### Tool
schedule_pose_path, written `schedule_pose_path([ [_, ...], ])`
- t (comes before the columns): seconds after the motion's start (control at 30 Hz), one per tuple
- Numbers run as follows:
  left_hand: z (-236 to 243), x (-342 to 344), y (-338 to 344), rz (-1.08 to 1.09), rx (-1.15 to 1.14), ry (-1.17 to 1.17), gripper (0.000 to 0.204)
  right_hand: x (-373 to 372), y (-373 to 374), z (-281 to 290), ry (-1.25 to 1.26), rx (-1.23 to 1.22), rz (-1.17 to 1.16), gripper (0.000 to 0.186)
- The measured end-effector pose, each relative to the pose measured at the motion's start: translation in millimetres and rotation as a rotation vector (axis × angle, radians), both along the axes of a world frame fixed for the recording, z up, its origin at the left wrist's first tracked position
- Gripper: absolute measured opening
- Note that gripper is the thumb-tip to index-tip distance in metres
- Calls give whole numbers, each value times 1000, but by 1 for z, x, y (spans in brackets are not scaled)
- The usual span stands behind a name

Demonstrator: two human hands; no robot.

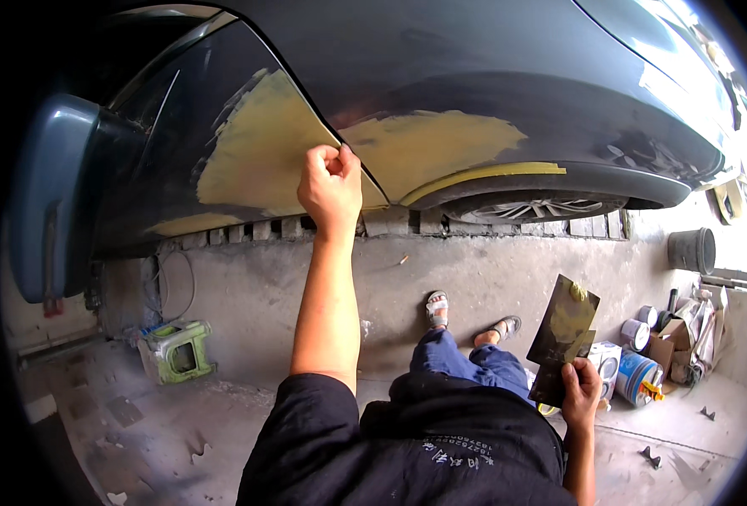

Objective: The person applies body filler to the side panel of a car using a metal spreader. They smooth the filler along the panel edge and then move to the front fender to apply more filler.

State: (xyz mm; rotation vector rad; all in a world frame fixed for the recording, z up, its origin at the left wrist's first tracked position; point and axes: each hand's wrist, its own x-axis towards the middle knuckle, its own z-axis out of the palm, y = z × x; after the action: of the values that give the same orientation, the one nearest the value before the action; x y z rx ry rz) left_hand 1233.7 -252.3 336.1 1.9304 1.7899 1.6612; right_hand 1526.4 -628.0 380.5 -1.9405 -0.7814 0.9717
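Observation:
A dark car's side fills the far part of the view, with yellow-tan body filler (260, 152) on the door (167, 126) and on the fender (542, 51) beyond the gap. My left hand (330, 192) is raised to the gap between these panels, its fingertips pinched against the edge. What the fingers hold, if anything, is too small to make out. Low at the right, my right hand (583, 395) grips dark, flat putty spreaders (569, 319), one overlapping the other. Filler is smeared over them, with a yellow-green dab near the top corner.
Yellow masking tape (491, 172) follows the wheel arch above the tyre (466, 208). A green step stool (175, 352) stands left. Cans (637, 375) and cardboard (675, 337) crowd the right, near a dark bucket (691, 250). The car's mirror (49, 198) juts out far left.

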Motion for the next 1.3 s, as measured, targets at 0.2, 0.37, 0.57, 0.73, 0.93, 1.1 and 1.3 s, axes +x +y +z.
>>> schedule_pose_path([
  [0.2, -81, -2, -9, 2, -102, 75, 20, -1, -5, 3, 9, -23, -14, 10],
  [0.37, -121, -2, -14, 20, -221, 130, 21, -3, -3, 7, -6, -21, -10, 11],
  [0.57, -148, -7, -16, 60, -304, 230, 22, -3, -2, 9, -13, -7, -13, 8],
  [0.73, -128, -7, -12, 16, -331, 210, 22, -1, -6, 5, -18, 8, -31, 10],
  [0.93, -69, -11, -10, -48, -267, 150, 22, 2, -1, 5, 0, 50, 6, 12],
  [1.1, -15, -16, -4, -101, -278, 96, 19, 2, 5, 9, -52, 88, 10, 11],
  [1.3, 43, -30, 1, -217, -18, -5, 15, 5, 8, 12, -14, 126, 5, 12],
])
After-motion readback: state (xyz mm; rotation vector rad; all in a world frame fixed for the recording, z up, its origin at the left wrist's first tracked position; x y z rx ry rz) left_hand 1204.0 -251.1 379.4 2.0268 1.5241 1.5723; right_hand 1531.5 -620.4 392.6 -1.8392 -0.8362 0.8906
